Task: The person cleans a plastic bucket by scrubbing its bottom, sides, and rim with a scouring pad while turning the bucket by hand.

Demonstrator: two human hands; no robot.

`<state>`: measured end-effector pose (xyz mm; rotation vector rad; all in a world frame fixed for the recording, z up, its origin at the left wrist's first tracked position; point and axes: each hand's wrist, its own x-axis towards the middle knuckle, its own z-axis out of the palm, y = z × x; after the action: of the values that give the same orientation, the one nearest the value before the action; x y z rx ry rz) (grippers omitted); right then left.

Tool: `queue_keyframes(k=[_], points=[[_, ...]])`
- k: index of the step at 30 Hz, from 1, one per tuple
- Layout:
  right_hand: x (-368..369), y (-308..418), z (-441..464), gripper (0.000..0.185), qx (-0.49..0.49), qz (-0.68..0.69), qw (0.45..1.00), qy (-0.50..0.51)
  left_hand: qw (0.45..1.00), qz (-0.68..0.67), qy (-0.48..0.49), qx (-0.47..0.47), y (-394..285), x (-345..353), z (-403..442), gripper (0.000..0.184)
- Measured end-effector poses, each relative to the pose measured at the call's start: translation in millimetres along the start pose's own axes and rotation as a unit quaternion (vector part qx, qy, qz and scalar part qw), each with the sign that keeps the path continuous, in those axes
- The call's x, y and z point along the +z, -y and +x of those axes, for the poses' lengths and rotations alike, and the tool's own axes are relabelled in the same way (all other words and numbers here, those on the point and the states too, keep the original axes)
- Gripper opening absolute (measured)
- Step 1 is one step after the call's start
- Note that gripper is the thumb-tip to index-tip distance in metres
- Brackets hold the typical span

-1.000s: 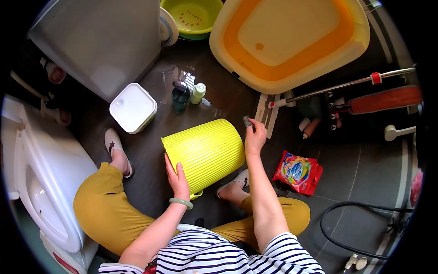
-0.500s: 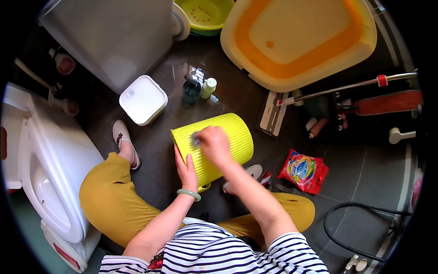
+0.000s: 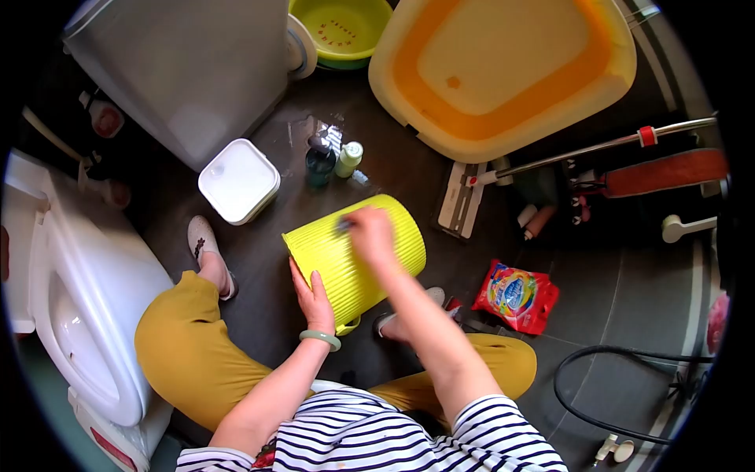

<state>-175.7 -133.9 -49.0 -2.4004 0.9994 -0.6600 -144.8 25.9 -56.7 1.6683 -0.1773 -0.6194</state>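
Note:
A yellow ribbed bin point(image 3: 370, 275) lies tilted on its side between my legs, its open end towards the left. My left hand point(image 3: 313, 299) grips it at the open rim, thumb along the ribbed outside and some fingers hidden by the wall. A pale green bangle point(image 3: 320, 340) circles that wrist. On the upper part of the ribbed wall, my right hand point(image 3: 373, 237) is closed around a small grey scrubber point(image 3: 344, 226). Most of the scrubber is covered by my fingers, and its exact kind is unclear.
A white lidded tub point(image 3: 238, 181), a dark pump bottle point(image 3: 320, 163) and a light green bottle point(image 3: 348, 160) stand ahead. A red packet point(image 3: 517, 296) lies right, near a black hose point(image 3: 562, 393). The toilet point(image 3: 102, 291) is left; an orange-and-cream basin point(image 3: 503, 75) leans beyond.
My right hand and the scrubber have moved slightly away from me along the bin's wall. My left hand keeps its hold at the rim. The whole view has shifted a little.

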Motion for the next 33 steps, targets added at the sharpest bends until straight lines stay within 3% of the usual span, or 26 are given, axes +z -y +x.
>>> queue_keyframes(k=[1, 2, 4, 5, 7, 12, 13, 17, 19, 22, 23, 26, 29, 33], points=[[-24, -27, 11, 0.016, 0.05, -0.093, 0.994, -0.031, 1.0, -0.012, -0.004, -0.003, -1, 1, 1, 0.056], [-39, -71, 15, 0.016, 0.143, -0.064, 0.987, -0.029, 1.0, 0.0, 0.009, 0.005, 1, -1, 0, 0.056], [-58, -105, 1, 0.019, 0.247, -0.184, 0.95, 0.058, 1.0, 0.008, 0.018, 0.007, -1, -1, -6, 0.056], [-56, -110, -12, 0.019, 0.25, -0.187, 0.948, 0.059, 1.0, 0.011, 0.023, 0.008, -2, -1, -9, 0.056], [-50, -95, -24, 0.019, 0.213, -0.097, 0.967, -0.102, 1.0, 0.014, 0.02, 0.009, -1, -1, -11, 0.055], [-64, -94, -28, 0.02, 0.191, -0.066, 0.955, -0.217, 1.0, 0.014, 0.023, -0.002, -4, -2, -13, 0.055], [-70, -80, -21, 0.02, 0.193, -0.067, 0.955, -0.216, 1.0, 0.018, 0.02, 0.006, -1, -2, -12, 0.055], [-45, 2, -9, 0.021, -0.024, 0.056, 0.996, -0.071, 1.0, 0.019, 0.022, 0.009, -3, -2, -15, 0.055], [-26, 42, -19, 0.023, -0.098, 0.061, 0.991, 0.063, 0.999, 0.024, 0.028, 0.001, -11, -1, -14, 0.055], [-21, 22, -19, 0.021, -0.1, 0.023, 0.994, 0.039, 0.999, 0.022, 0.026, -0.005, -10, 0, -12, 0.055], [-25, -9, -11, 0.02, -0.08, -0.003, 0.997, -0.016, 1.0, 0.018, 0.025, 0.0, -9, 0, -12, 0.055], [-55, -79, 8, 0.014, 0.084, -0.126, 0.986, -0.075, 1.0, 0.0, 0.026, -0.001, -11, 2, -10, 0.055], [-44, -44, 2, 0.016, 0.042, -0.127, 0.988, -0.072, 0.999, -0.012, 0.031, -0.005, -9, 2, -7, 0.055], [-14, 69, -40, 0.022, -0.056, 0.107, 0.993, -0.006, 0.999, 0.006, 0.038, -0.008, -3, -1, 3, 0.054]])
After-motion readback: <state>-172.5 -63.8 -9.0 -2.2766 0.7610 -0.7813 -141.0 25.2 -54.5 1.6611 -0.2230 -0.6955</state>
